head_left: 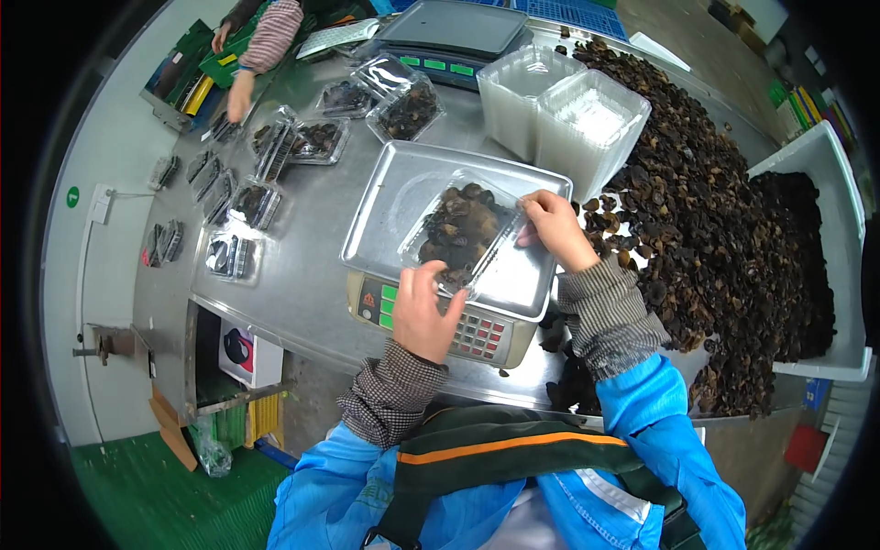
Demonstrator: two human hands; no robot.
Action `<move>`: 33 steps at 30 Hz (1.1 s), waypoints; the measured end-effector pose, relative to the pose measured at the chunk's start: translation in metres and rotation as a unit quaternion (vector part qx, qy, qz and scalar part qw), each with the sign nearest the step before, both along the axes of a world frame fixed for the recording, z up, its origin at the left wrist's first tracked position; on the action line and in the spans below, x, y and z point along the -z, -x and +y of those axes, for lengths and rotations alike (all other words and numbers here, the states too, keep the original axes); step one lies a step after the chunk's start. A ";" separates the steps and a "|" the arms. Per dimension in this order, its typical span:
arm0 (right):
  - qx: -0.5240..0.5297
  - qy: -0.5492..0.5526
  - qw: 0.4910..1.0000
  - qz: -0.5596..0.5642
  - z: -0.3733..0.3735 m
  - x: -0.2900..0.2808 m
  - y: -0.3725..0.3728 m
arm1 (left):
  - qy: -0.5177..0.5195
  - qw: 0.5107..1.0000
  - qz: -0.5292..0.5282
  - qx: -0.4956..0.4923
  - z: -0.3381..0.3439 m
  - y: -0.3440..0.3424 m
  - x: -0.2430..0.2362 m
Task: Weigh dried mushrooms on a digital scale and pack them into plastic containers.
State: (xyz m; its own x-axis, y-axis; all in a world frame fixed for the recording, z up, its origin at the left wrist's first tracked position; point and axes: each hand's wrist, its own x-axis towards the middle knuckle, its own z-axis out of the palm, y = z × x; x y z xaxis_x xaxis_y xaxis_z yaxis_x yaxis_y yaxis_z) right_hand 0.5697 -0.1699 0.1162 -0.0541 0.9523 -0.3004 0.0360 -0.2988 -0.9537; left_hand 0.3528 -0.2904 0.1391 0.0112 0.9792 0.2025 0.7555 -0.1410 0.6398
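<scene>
A clear plastic box [461, 231] of dark brown, mushroom-like dried pieces sits tilted over the steel pan [378, 203] of a weighing scale. My right hand [555, 229] pinches the box's right rim between thumb and fingers. At its near left corner my left hand [423, 312] grips the edge, the index finger over the rim and the thumb at the near side. Whether the box's underside rests on the pan is hidden. Below the pan is the scale's keypad [477, 337], with green displays beside my left hand.
Stacked empty clear boxes [591, 119] stand behind the pan. A heap of loose dried pieces [687, 220] spreads to the right, beside a white tub [839, 238]. Several filled boxes [316, 139] lie at left. A second scale [449, 32] is behind; another person's hand [240, 96] reaches in far left.
</scene>
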 end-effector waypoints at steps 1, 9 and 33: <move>0.010 0.012 0.999 0.033 -0.003 0.001 0.000 | -0.002 1.000 0.003 -0.006 -0.001 0.002 0.000; 0.057 -0.019 0.995 0.085 -0.029 0.009 -0.004 | 0.246 0.803 -0.533 -0.105 0.007 0.008 0.015; 0.053 -0.360 0.613 -0.701 0.072 -0.046 -0.037 | 0.148 0.853 -0.398 -0.302 0.121 0.209 0.035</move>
State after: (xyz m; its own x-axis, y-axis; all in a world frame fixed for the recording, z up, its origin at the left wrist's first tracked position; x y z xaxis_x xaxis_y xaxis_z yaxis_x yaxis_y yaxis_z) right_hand 0.6068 -0.0983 0.1624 -0.1501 0.8405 0.5206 0.9881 0.1097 0.1077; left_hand 0.1440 -0.1696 0.1038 -0.5394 0.7672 -0.3469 -0.0574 0.3776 0.9242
